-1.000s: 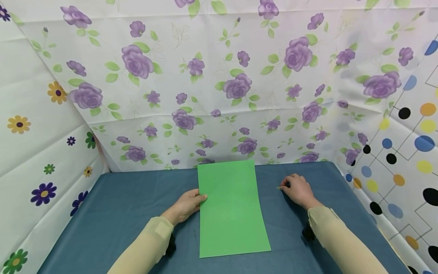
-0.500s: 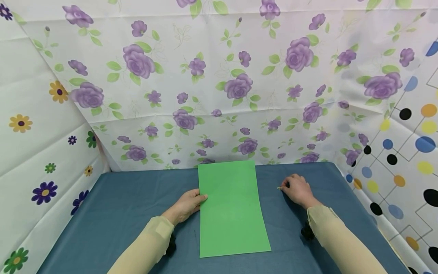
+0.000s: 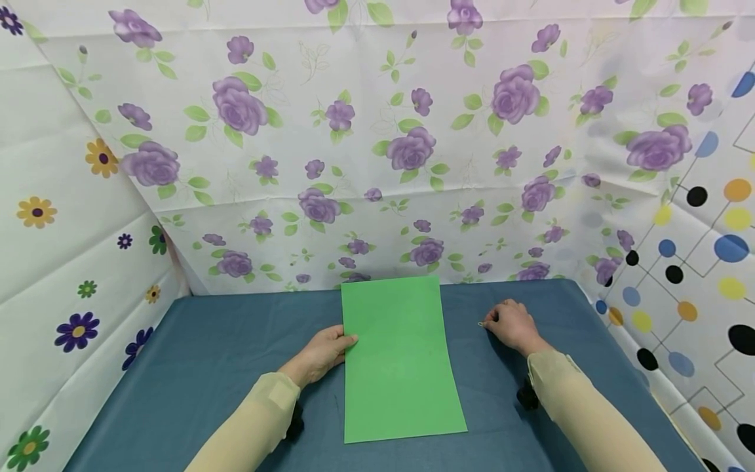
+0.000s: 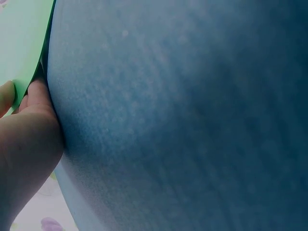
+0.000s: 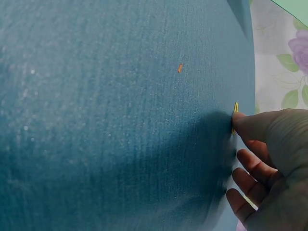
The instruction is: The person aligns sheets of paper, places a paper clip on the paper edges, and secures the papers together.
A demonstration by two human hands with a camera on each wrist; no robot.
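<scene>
A green sheet of paper [image 3: 398, 367] stands lengthwise in the middle of the head view. My left hand [image 3: 321, 354] pinches its left edge, thumb on the front and fingers behind; the left wrist view shows the thumb [image 4: 6, 98] on the paper [image 4: 24, 38]. To the right of the sheet and apart from it, my right hand [image 3: 512, 324] pinches a small yellow paper clip [image 3: 480, 324] close to the table. In the right wrist view, the thumb covers part of the clip [image 5: 236, 107], and the other fingers are loosely bent.
Blue cloth covers the table [image 3: 236, 341]. A flowered white sheet [image 3: 366, 131] hangs behind it, with patterned sheets on the left [image 3: 71, 262] and right [image 3: 708, 262]. A tiny orange speck [image 5: 180, 68] lies on the cloth in the right wrist view.
</scene>
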